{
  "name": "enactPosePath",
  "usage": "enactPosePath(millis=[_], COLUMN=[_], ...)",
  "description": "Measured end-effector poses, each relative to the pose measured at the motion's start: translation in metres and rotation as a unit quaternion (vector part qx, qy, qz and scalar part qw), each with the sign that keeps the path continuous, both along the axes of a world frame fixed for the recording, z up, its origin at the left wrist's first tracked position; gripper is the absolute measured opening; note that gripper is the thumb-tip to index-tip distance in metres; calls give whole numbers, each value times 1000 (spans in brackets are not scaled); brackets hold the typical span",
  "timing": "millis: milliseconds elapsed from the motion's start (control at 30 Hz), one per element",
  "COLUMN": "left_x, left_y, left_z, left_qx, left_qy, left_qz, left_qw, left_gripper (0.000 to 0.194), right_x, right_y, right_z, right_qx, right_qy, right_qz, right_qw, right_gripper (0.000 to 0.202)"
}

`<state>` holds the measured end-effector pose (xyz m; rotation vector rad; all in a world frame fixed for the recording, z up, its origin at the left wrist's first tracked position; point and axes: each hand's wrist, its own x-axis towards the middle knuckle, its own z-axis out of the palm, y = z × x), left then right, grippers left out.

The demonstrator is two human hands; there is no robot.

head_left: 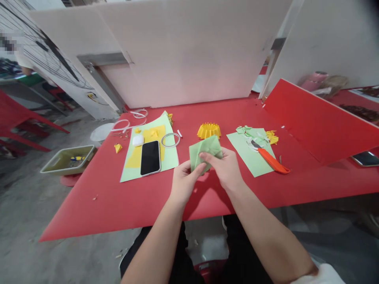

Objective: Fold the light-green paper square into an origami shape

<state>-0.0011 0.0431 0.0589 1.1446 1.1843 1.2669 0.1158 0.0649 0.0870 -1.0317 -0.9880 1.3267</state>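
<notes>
Both hands hold a folded piece of light green paper (pixel 206 148) above the front middle of the red table (pixel 124 209). My left hand (pixel 185 179) grips its lower left side, thumb on the near face. My right hand (pixel 226 167) pinches its right side, with the thumb pressed on the folds. The fingers behind the paper are partly hidden. Just beyond the paper stands a pleated yellow paper piece (pixel 209 130). To the right, an orange utility knife (pixel 271 159) lies across a green sheet (pixel 247 152) with green paper scraps (pixel 251 133) on it.
On the left, a phone (pixel 150 157), a white case (pixel 137 141) and yellow paper (pixel 134 157) lie on another green sheet (pixel 127 173). A tape roll (pixel 170 140) sits at its edge. A red board (pixel 319 122) leans at right. A white panel (pixel 189 55) stands behind.
</notes>
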Motion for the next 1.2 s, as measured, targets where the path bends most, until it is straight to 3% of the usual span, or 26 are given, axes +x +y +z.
enactPosePath(millis=[100,233,533,800,1000,1200], left_x=[-1,-2,-4,-3,-3,-3], left_y=[1,2,4,4,5,3], left_z=[-2,-1,2,1,-1,1], left_qx=[12,31,-11,-1,5,16], left_qy=[-39,-20,6,-10,-17,-14], left_qz=[24,46,-5,17,27,9], left_qw=[999,998,1000,1000,999,1000], left_gripper=[22,21,20,21,24,23], right_x=[0,3,14,23,26,23], right_y=[-1,2,8,5,9,8], right_z=[3,3,-3,9,1,-3], right_qx=[1,42,70,78,156,142], right_qy=[-36,-45,-78,-61,-89,-118], right_qz=[41,34,4,76,87,84], right_qw=[998,998,995,992,980,979], right_gripper=[22,24,26,52,67,69])
